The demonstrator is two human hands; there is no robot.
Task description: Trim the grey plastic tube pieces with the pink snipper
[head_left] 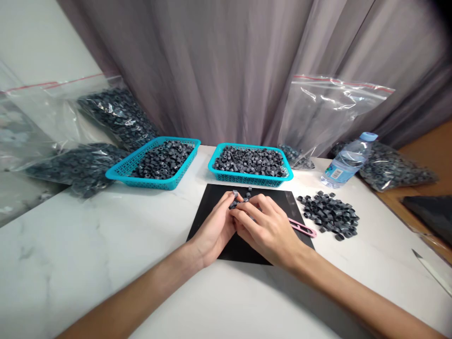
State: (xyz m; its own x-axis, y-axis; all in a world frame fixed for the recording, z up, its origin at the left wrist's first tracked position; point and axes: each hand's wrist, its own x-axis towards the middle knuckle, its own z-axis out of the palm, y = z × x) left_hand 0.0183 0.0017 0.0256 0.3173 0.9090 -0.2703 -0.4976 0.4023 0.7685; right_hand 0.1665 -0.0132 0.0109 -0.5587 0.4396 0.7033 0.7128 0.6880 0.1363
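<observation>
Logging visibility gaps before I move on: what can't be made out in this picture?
All in the head view:
Grey pieces at the left hand and right hand: partly covered by them, so each hand's exact grip is unclear.
Pink tool: one end hidden behind the right hand.
Bottle label: print too small to read.
Pale pointed item: cut off by the right edge.

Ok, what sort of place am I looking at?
Likely an indoor handwork table, perhaps in a home: turquoise baskets of small grey parts, a black mat and a curtain behind.
</observation>
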